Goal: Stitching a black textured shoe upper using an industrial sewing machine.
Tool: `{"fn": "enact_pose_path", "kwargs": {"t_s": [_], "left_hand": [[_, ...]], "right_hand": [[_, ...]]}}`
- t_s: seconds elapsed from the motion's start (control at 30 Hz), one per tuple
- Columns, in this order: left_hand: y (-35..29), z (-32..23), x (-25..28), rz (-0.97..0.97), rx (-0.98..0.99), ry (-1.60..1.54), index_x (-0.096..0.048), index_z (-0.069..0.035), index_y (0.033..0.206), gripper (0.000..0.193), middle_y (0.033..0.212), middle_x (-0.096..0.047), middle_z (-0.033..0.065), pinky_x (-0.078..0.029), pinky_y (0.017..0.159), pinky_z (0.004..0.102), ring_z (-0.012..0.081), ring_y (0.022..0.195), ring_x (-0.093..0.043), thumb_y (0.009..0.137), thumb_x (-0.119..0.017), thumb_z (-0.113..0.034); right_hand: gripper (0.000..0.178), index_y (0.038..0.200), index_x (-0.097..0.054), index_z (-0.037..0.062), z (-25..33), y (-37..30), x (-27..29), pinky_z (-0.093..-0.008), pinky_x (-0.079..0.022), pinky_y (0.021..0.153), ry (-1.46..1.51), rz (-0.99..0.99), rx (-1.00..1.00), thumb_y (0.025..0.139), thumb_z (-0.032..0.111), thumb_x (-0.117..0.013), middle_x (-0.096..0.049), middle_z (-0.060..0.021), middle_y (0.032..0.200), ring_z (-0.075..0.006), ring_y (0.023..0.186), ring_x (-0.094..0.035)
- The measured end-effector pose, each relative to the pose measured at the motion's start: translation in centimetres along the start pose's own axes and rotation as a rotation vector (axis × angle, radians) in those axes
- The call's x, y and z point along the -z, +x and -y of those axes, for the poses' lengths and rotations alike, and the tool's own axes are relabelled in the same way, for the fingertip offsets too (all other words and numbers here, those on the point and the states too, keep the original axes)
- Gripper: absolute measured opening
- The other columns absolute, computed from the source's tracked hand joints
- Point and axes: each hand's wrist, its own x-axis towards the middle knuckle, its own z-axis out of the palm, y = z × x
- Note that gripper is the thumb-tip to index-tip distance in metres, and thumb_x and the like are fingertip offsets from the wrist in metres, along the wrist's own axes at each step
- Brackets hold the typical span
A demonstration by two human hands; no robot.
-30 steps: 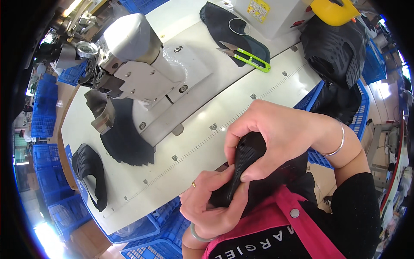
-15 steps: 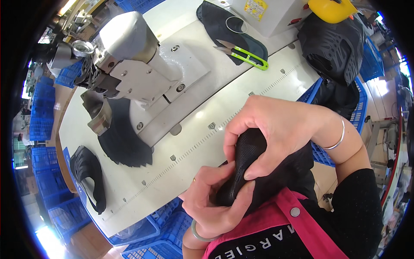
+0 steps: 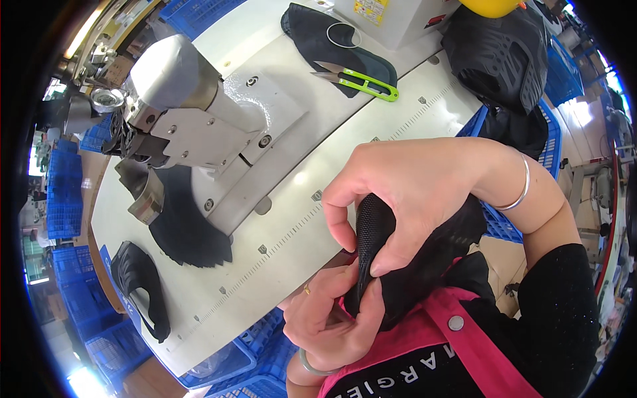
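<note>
Position of work: the black mesh piece (image 3: 373, 229) lies between my two hands, beyond the near edge of the white table (image 3: 265, 282), on my side and in front of my apron (image 3: 481, 341). I do not see it resting on the tabletop.

Axis: the narrow, raised part of the piece runs from far to near, its near end leaning slightly left. The rest of the dark material spreads to the right, beneath my right hand (image 3: 421, 192).

Hands: both are closed on the piece. My right hand arches over the far end, thumb on the right side, fingers on the left. My left hand (image 3: 332, 322) pinches the near end between thumb and forefinger, also one to each side. The two thumb tips sit just beside each other; whether they touch I cannot tell. Neither hand is nearer to the piece, as both are in contact with it. The lowest part of the narrow end is hidden by my left fingers.

Surroundings: the white machine (image 3: 192, 116) stands far left, well apart from my hands. The green-handled snips (image 3: 368, 85) lie on the far side, on a dark cut piece (image 3: 302, 26). A blue basket (image 3: 552, 136) is to the right.
</note>
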Motion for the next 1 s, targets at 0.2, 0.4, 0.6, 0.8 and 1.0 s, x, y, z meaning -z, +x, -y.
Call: {"fn": "enact_pose_path", "kwargs": {"t_s": [0.2, 0.4, 0.6, 0.8, 1.0], "left_hand": [[0.2, 0.0, 0.0, -0.040, 0.033, -0.005, -0.058, 0.005, 0.074, 0.016, 0.068, -0.063, 0.0120, -0.046, 0.058, 0.0228, 0.0164, 0.059, -0.061, 0.060, -0.067, 0.007], [0.0, 0.4, 0.0, -0.030, -0.026, -0.055, -0.057, 0.007, 0.081, 0.014, 0.072, -0.057, 0.0042, -0.038, 0.055, 0.0172, 0.0055, 0.061, -0.049, 0.068, -0.061, 0.011], [0.5, 0.5, 0.1, 0.067, 0.064, -0.198, -0.052, 0.008, 0.097, 0.038, 0.086, -0.062, 0.0130, -0.049, 0.064, 0.0252, 0.0160, 0.069, -0.062, 0.063, -0.069, 0.008], [0.7, 0.6, -0.2, 0.125, 0.341, -0.730, -0.031, 0.006, 0.125, 0.072, 0.115, -0.048, 0.0149, -0.042, 0.090, 0.0309, 0.0204, 0.102, -0.054, 0.064, -0.070, 0.006], [1.5, 1.7, -0.4, 0.115, 0.542, -1.080, -0.038, 0.004, 0.119, 0.066, 0.113, -0.052, 0.0148, -0.040, 0.096, 0.0372, 0.0241, 0.107, -0.052, 0.062, -0.071, 0.006]], "right_hand": [[0.030, 0.078, -0.060, 0.0012, -0.1, 0.2, 0.0, -0.0256, -0.043, 0.061, 0.019, 0.019, 0.026, 0.056, 0.018, -0.072, -0.061, -0.0048, 0.073, -0.0152, 0.066, -0.056], [0.029, 0.078, -0.060, 0.0014, -0.4, 0.5, 0.0, -0.0253, -0.043, 0.062, 0.020, 0.030, 0.039, 0.056, 0.017, -0.072, -0.061, -0.0050, 0.074, -0.0150, 0.067, -0.056], [0.030, 0.079, -0.059, 0.0026, 0.0, 0.3, 0.8, -0.0253, -0.043, 0.062, -0.073, 0.041, 0.056, 0.056, 0.017, -0.071, -0.061, -0.0050, 0.074, -0.0150, 0.068, -0.056], [0.042, 0.092, -0.055, 0.0050, -0.7, 1.1, 1.0, -0.0287, -0.043, 0.062, -0.203, 0.064, 0.196, 0.055, 0.017, -0.071, -0.060, -0.0066, 0.078, -0.0214, 0.067, -0.056], [0.060, 0.106, -0.051, -0.0033, -1.1, 1.0, 1.2, -0.0313, -0.043, 0.059, -0.227, 0.006, 0.261, 0.057, 0.024, -0.074, -0.057, -0.0121, 0.072, -0.0219, 0.067, -0.055]]}}
